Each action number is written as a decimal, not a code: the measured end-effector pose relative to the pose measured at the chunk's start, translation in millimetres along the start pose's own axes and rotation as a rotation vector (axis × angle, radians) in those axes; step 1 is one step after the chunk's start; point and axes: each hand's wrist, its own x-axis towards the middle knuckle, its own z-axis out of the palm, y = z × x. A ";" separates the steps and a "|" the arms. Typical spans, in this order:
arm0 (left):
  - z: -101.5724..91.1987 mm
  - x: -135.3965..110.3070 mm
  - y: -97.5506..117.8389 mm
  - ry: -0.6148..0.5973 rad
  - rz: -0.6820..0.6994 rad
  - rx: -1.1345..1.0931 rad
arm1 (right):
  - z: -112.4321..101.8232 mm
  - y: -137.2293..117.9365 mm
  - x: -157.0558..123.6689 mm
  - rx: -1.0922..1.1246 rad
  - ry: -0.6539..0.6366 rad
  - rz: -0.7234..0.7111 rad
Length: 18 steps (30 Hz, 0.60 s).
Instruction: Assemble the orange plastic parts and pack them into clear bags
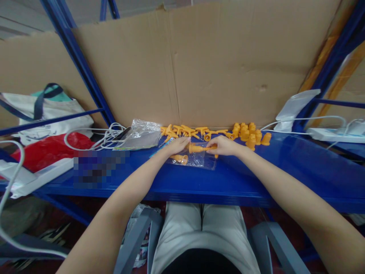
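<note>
My right hand point(224, 145) pinches the handle end of an orange plastic tool point(196, 148), which lies level above a clear plastic bag point(199, 163). On the left, my left hand point(180, 145) is closed at the bag's upper left edge, close to the tool's wide ribbed end. Inside or under the clear film lies an orange cone-shaped piece point(181, 159); I cannot tell which. Behind my hands is a row of orange T-handled pieces point(189, 131), some with thin metal spirals. Several orange ribbed caps point(251, 141) stand to the right of my right hand.
A stack of clear bags point(142, 135) lies on the blue table point(182, 186), left of my hands. White cables point(110, 137), a red bag point(54, 150) and a power strip point(45, 177) are further left. A cardboard sheet point(199, 68) stands behind; blue posts point(82, 64) rise at the sides.
</note>
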 end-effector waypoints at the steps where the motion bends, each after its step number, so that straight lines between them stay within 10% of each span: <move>1: 0.6 0.2 0.7 0.006 -0.009 -0.002 | 0.3 -0.6 0.0 0.015 -0.005 -0.005; 18: -2.8 3.8 -7.1 0.147 -0.110 -0.143 | -2.3 -8.0 -0.5 0.068 0.012 -0.006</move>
